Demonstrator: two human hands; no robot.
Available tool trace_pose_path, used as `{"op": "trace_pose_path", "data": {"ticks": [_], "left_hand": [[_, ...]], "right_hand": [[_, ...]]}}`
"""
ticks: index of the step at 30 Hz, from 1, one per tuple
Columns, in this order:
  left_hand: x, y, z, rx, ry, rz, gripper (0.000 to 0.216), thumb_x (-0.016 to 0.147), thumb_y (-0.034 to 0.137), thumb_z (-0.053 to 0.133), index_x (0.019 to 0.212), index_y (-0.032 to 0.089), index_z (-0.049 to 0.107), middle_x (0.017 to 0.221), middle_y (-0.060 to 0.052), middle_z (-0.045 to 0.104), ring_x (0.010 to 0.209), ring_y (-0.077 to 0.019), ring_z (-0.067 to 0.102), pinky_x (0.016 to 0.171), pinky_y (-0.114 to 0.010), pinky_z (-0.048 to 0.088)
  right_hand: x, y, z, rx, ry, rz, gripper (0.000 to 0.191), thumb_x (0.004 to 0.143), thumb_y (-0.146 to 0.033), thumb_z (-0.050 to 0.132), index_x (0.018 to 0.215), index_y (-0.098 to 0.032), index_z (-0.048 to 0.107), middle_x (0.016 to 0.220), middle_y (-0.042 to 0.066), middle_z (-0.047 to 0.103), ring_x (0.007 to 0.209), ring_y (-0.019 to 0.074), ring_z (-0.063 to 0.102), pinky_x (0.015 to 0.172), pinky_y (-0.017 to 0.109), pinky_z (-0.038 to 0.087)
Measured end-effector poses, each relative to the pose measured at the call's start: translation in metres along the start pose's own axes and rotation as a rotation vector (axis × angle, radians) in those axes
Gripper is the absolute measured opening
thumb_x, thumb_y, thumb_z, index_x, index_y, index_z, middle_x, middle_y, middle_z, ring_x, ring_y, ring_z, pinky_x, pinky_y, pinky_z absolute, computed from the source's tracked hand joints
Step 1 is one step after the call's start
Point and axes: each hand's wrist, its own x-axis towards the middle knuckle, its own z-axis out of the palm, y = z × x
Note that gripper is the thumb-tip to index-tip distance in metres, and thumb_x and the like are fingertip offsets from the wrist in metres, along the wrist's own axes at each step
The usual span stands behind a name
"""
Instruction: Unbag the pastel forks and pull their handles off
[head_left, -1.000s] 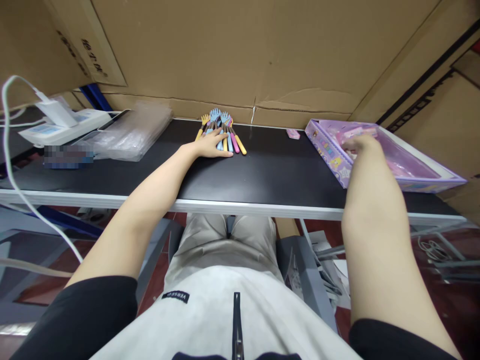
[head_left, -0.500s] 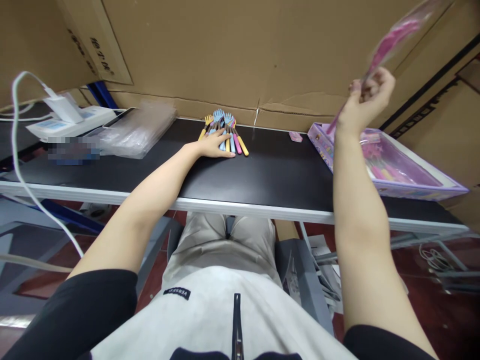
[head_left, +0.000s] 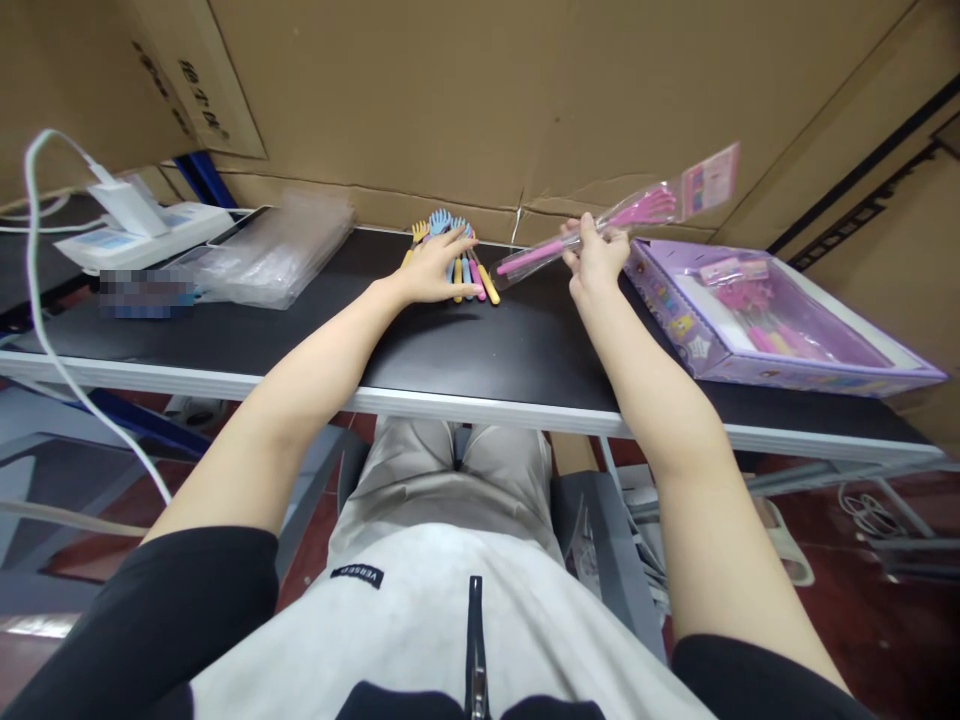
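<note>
Two hands: left hand (head_left: 433,270) and right hand (head_left: 600,262). In the right grip, one pink scratcher (head_left: 536,257), in one sleeve (head_left: 679,205) with one card (head_left: 710,183). At the left hand, a bunch of scratchers (head_left: 487,285): at least two blue heads and one yellow, the rest too covered to count. Right of the right grip, one box (head_left: 679,310), its several bagged scratchers (head_left: 750,300) overlapping beyond count. Left of the left hand, one pile of bags (head_left: 277,250), one power strip (head_left: 75,255), one charger (head_left: 131,208).
</note>
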Motion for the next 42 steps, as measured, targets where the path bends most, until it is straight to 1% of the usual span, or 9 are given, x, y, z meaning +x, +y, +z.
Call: {"op": "trace_pose_path", "data": {"ticks": [5, 8, 11, 13, 19, 27, 31, 39, 42], "left_hand": [[0.002, 0.023, -0.004, -0.005, 0.162, 0.16, 0.061, 0.086, 0.069, 0.065, 0.129, 0.025, 0.065, 0.163, -0.018, 0.045, 0.151, -0.0379, 0.042, 0.122, -0.056, 0.031], [-0.001, 0.039, -0.006, 0.042, 0.161, 0.138, 0.041, 0.092, 0.059, 0.06, 0.115, 0.026, 0.068, 0.162, -0.014, 0.048, 0.15, -0.0363, 0.042, 0.122, -0.058, 0.031], [-0.004, 0.05, -0.007, 0.1, 0.14, 0.067, 0.029, 0.095, 0.046, 0.056, 0.112, 0.026, 0.068, 0.164, -0.011, 0.046, 0.152, -0.0345, 0.039, 0.122, -0.058, 0.029], [-0.006, 0.052, -0.008, 0.125, 0.141, 0.035, 0.027, 0.095, 0.042, 0.055, 0.114, 0.026, 0.068, 0.164, -0.01, 0.045, 0.152, -0.034, 0.039, 0.121, -0.058, 0.029], [-0.007, 0.053, -0.008, 0.15, 0.157, 0.007, 0.026, 0.098, 0.04, 0.052, 0.11, 0.026, 0.071, 0.161, -0.007, 0.049, 0.149, -0.0327, 0.042, 0.121, -0.055, 0.031], [-0.009, 0.062, -0.014, 0.148, 0.243, -0.082, 0.028, 0.099, 0.036, 0.051, 0.121, 0.026, 0.064, 0.155, -0.01, 0.054, 0.147, -0.032, 0.044, 0.12, -0.053, 0.032], [-0.009, 0.06, -0.015, 0.157, 0.219, -0.096, 0.031, 0.097, 0.032, 0.049, 0.125, 0.026, 0.062, 0.155, -0.011, 0.053, 0.147, -0.0338, 0.043, 0.12, -0.055, 0.03], [-0.006, 0.052, -0.014, 0.18, 0.227, -0.094, 0.023, 0.094, 0.029, 0.051, 0.109, 0.026, 0.068, 0.153, -0.009, 0.056, 0.145, -0.0352, 0.045, 0.117, -0.061, 0.031], [-0.005, 0.047, -0.014, 0.177, 0.25, -0.121, 0.025, 0.094, 0.029, 0.051, 0.11, 0.025, 0.069, 0.152, -0.009, 0.056, 0.145, -0.0378, 0.044, 0.116, -0.066, 0.03]], "right_hand": [[0.011, 0.0, -0.006, 0.051, -0.009, 0.034, 0.01, 0.102, -0.026, 0.056, 0.098, -0.018, 0.051, 0.108, 0.004, 0.072, 0.118, 0.0202, 0.072, 0.089, 0.045, 0.064], [0.006, 0.0, -0.003, 0.088, -0.021, 0.076, 0.019, 0.104, -0.033, 0.056, 0.092, -0.018, 0.054, 0.102, 0.005, 0.073, 0.121, 0.0214, 0.07, 0.095, 0.049, 0.062], [-0.003, 0.001, 0.0, 0.129, -0.041, 0.096, 0.027, 0.104, -0.042, 0.055, 0.086, -0.022, 0.058, 0.091, 0.002, 0.073, 0.128, 0.0194, 0.066, 0.106, 0.052, 0.058], [-0.008, 0.001, 0.002, 0.157, -0.05, 0.089, 0.026, 0.103, -0.042, 0.057, 0.085, -0.024, 0.058, 0.091, 0.001, 0.073, 0.13, 0.0189, 0.064, 0.108, 0.051, 0.057], [-0.019, -0.005, 0.007, 0.174, -0.085, 0.036, 0.019, 0.1, -0.036, 0.059, 0.093, -0.019, 0.057, 0.114, 0.007, 0.071, 0.132, 0.022, 0.065, 0.096, 0.044, 0.062], [-0.031, -0.003, 0.014, 0.231, -0.095, 0.066, 0.025, 0.103, -0.04, 0.051, 0.093, -0.018, 0.056, 0.104, 0.006, 0.071, 0.126, 0.0226, 0.068, 0.094, 0.043, 0.063], [-0.03, 0.001, 0.013, 0.234, -0.095, 0.107, 0.025, 0.1, -0.042, 0.059, 0.094, -0.018, 0.059, 0.104, 0.007, 0.071, 0.125, 0.0239, 0.069, 0.093, 0.043, 0.063], [-0.025, 0.005, 0.01, 0.212, -0.079, 0.194, 0.028, 0.103, -0.045, 0.055, 0.103, -0.018, 0.061, 0.112, 0.008, 0.071, 0.116, 0.0181, 0.072, 0.094, 0.038, 0.062], [-0.014, 0.001, 0.001, 0.161, -0.026, 0.213, 0.04, 0.103, -0.055, 0.049, 0.114, -0.019, 0.062, 0.114, 0.01, 0.071, 0.114, 0.0202, 0.073, 0.092, 0.041, 0.063]]}}
